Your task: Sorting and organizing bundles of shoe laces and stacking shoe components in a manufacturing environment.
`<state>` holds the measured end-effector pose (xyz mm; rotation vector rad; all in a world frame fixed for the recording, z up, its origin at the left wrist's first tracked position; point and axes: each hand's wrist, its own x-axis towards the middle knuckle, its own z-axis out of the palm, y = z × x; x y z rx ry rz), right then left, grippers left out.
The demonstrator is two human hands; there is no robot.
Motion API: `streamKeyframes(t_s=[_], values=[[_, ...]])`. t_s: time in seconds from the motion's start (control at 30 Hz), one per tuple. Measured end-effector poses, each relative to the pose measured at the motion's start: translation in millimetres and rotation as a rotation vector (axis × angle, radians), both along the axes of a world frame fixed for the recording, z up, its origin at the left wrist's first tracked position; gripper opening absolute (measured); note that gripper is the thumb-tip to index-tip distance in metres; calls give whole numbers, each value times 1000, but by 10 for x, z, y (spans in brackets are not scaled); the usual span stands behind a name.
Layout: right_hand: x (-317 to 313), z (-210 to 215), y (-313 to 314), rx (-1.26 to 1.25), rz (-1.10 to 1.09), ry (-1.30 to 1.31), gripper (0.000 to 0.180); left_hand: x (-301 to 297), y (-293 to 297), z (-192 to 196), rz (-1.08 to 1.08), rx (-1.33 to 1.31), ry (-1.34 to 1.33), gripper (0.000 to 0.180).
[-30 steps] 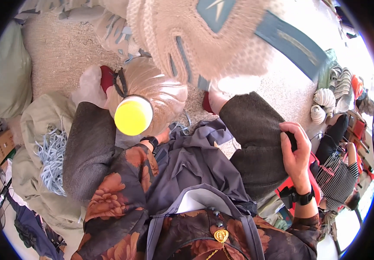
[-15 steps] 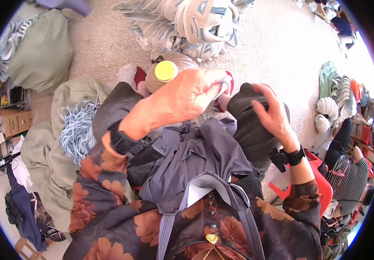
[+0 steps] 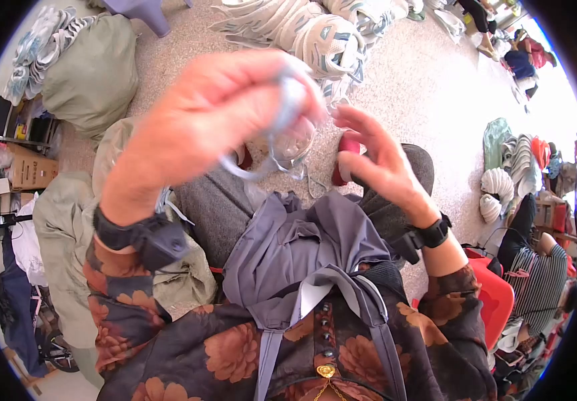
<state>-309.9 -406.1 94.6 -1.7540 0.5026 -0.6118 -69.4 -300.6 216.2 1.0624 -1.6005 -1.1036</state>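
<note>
Close under the camera, the left hand (image 3: 215,113) is raised high, large and blurred, with its back turned up and the wrist bent so the fingers point to the person's right. Its fingers are curled together and pinched on a pale blue loop of cord or lace (image 3: 272,150), which hangs down from the fingertips in a curve and ends beside a small clear plastic piece (image 3: 295,144); what that piece is cannot be told. A black wristband (image 3: 145,237) sits on the left wrist, above a dark flowered sleeve.

Lower and to the right, the right hand (image 3: 379,164) is lifted over the right knee, palm facing left. Its fingers are spread apart and slightly bent, the forefinger stretched toward the hanging loop but not closed on it. It also wears a black wristband (image 3: 429,234).

Below both hands lies a grey apron (image 3: 302,247) across the lap. On the speckled floor beyond, pale shoes (image 3: 315,33) are heaped, with green sacks (image 3: 91,70) to the left.
</note>
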Motion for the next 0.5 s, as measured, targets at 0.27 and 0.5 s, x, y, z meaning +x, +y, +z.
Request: streamKeyframes(t_s=[0.27,0.5], values=[[-154,271,213,304,307,265,18,1011,453,-7,466,100,345,29],[-1760,355,-153,568,-85,295,21,2899,2813,-1233,1294,394,138,25]])
